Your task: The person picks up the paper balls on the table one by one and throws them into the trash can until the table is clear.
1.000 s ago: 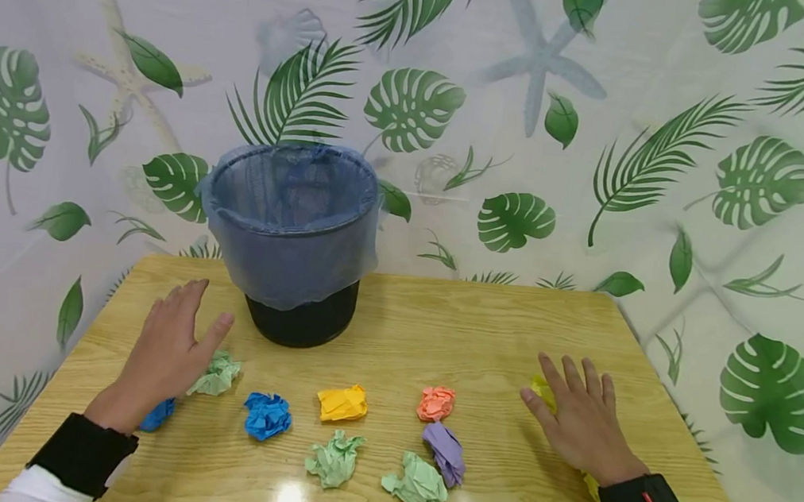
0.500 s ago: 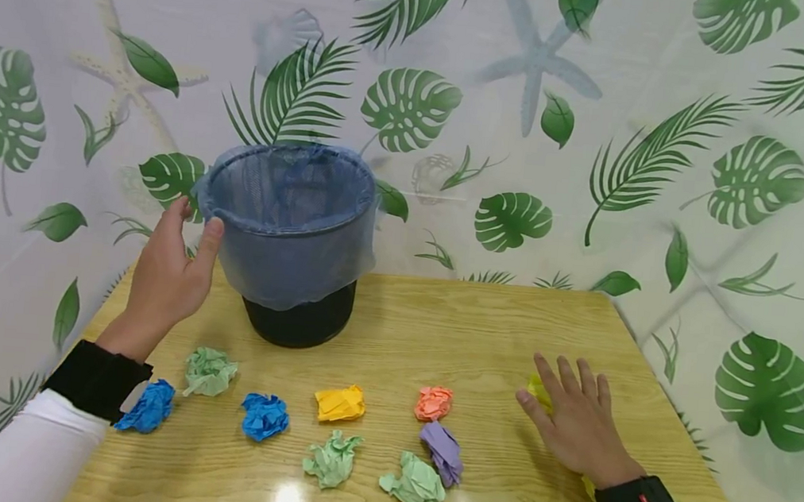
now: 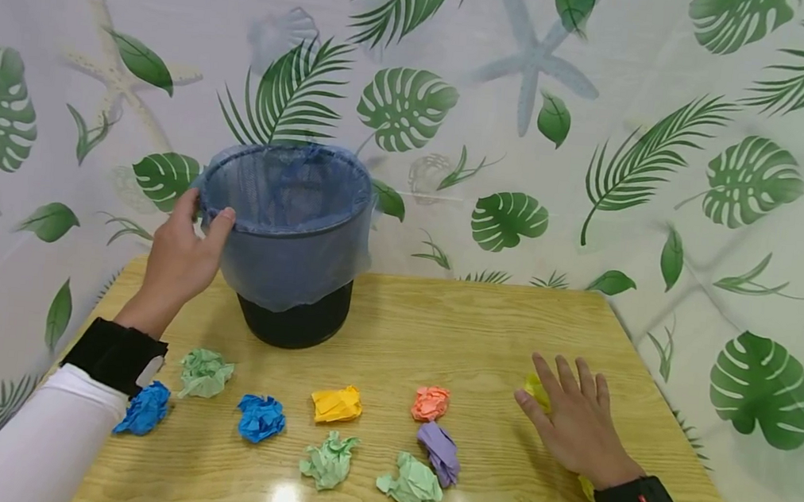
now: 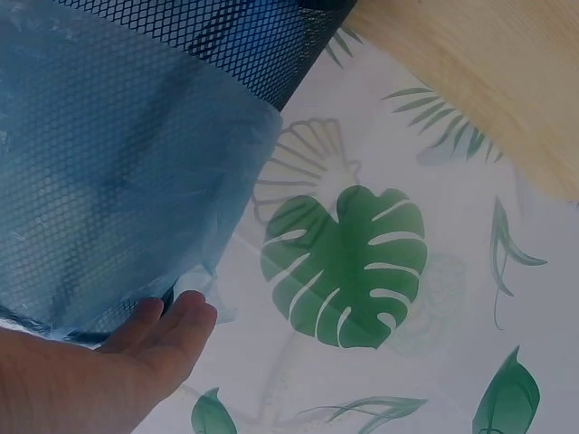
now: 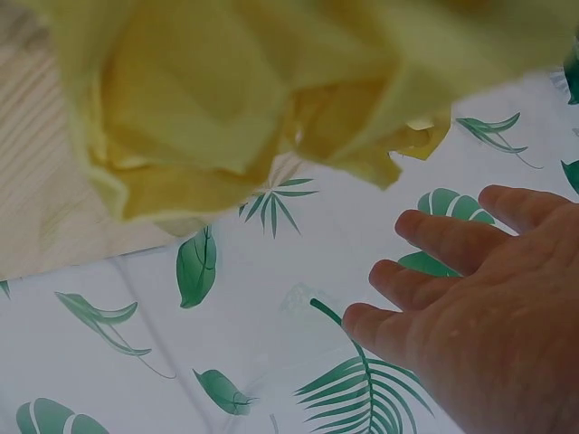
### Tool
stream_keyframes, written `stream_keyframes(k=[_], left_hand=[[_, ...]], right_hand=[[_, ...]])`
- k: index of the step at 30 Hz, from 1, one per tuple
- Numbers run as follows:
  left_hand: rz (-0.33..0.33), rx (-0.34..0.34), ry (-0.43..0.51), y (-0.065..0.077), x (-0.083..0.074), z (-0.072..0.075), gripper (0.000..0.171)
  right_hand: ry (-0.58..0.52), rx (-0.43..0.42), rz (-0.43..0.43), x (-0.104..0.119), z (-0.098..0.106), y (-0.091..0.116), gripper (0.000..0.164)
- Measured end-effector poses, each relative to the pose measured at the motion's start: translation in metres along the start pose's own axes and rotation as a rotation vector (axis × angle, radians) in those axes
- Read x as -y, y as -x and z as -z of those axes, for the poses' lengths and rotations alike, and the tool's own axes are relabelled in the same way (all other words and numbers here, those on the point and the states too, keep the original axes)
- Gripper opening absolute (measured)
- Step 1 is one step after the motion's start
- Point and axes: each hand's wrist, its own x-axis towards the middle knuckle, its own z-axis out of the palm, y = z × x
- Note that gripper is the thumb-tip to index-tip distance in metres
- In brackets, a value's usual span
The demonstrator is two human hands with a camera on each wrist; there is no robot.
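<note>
A black mesh trash can [image 3: 295,321] with a translucent blue liner [image 3: 293,265] stands upright at the back left of the table. My left hand [image 3: 182,256] grips its near left rim, thumb towards the front and fingers round the outer side. The left wrist view shows this hand [image 4: 154,353] against the lined rim, the inner side of the grip hidden. My right hand [image 3: 576,426] hovers with spread fingers over crumpled yellow paper [image 3: 539,390], partly covering it. In the right wrist view, the yellow paper [image 5: 199,108] lies apart from the straight fingers [image 5: 452,240].
Paper balls lie across the wooden table [image 3: 482,322]: blue [image 3: 261,418], another blue [image 3: 146,408] by the left cuff, green [image 3: 206,373], orange-yellow [image 3: 337,403], coral [image 3: 430,403], purple [image 3: 439,452], and two more green near the front. A leaf-print sheet [image 3: 456,128] hangs behind.
My left hand has risen from above the green and blue paper balls to the trash can's rim and taken hold of it. The right hand stays nearly still.
</note>
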Motion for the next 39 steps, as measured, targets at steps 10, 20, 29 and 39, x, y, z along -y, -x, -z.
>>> stream_keyframes(k=[10, 20, 29, 39], left_hand=[[0.043, 0.033, -0.001, -0.004, -0.006, 0.0, 0.083], [0.025, 0.098, -0.013, -0.005, -0.014, -0.01, 0.084], [-0.004, 0.108, -0.011, -0.007, -0.022, -0.026, 0.084], [-0.01, 0.158, -0.006, -0.008, -0.034, -0.041, 0.085]], right_hand=[[-0.007, -0.004, 0.005, 0.001, 0.0, 0.001, 0.075], [0.001, -0.012, 0.009, 0.002, -0.001, 0.0, 0.075], [-0.001, -0.015, 0.005, 0.002, 0.001, 0.002, 0.075], [0.0, -0.014, 0.005, 0.003, 0.0, 0.003, 0.074]])
